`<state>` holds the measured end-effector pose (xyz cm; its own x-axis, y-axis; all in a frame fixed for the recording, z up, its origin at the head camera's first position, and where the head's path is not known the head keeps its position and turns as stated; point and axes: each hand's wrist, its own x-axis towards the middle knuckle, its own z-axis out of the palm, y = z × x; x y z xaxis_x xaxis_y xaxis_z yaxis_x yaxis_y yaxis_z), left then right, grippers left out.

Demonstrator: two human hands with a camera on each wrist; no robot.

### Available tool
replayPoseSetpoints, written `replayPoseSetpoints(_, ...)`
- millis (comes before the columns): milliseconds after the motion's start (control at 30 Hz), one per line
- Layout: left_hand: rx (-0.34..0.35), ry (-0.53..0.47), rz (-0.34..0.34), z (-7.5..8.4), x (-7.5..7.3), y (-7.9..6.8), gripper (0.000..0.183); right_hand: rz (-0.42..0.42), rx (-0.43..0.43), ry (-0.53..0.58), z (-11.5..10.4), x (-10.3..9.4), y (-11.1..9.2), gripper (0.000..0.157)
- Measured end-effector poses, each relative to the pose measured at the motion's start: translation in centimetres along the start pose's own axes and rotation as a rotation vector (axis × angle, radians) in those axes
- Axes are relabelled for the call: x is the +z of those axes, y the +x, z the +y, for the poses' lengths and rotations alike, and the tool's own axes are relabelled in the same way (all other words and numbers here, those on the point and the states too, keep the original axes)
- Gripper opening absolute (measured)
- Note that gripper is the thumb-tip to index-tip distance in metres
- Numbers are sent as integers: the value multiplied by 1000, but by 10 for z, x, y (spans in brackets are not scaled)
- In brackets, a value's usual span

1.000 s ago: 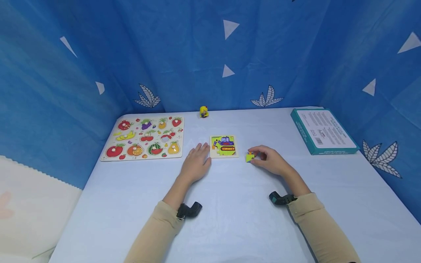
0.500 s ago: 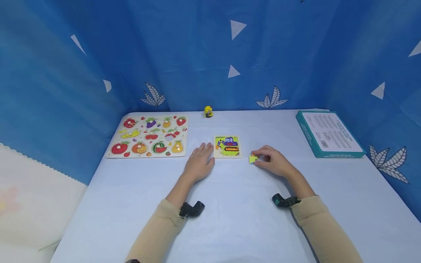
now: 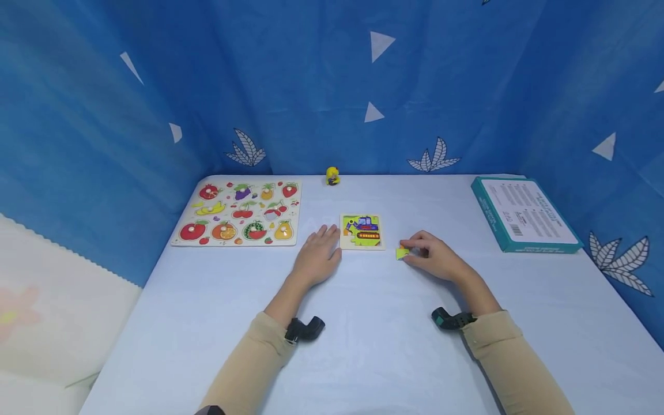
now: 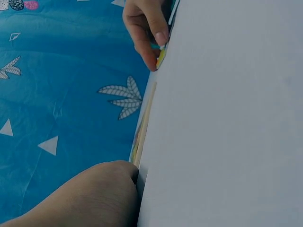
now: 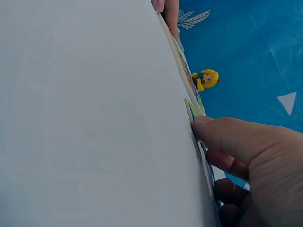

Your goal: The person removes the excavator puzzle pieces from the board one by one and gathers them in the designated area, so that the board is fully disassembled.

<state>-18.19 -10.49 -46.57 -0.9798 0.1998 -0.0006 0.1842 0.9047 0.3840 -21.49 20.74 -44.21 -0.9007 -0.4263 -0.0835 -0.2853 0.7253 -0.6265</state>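
Note:
A small square jigsaw puzzle with an excavator picture lies mid-table in the head view. A pale bare patch shows at its lower left corner. My left hand rests flat on the table, fingers straight, fingertips right at the puzzle's left edge. To the right of the puzzle, my right hand pinches a small yellow-green puzzle piece with a bit of orange between thumb and fingers. In the right wrist view the thumb presses on the puzzle piece, close over the table; the fingertips behind it are partly hidden.
A wooden fruit peg puzzle lies at the back left. A small yellow-haired figurine stands at the back edge, before the blue curtain. At the right lies a teal box with a white printed face.
The head view has shifted, so everything sits a little farther right. The puzzle piece has turned slightly in my right hand's fingers. My left hand stays beside the puzzle.

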Motion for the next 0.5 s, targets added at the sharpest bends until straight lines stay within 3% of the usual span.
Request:
replayPoseSetpoints(267, 4, 4, -1, 2, 1, 1, 60, -18, -8, 0, -7, -6, 4, 41)
replayPoseSetpoints(500, 2, 5, -6, 1, -1, 0, 60, -5, -30, -3, -26, -6, 22, 37)
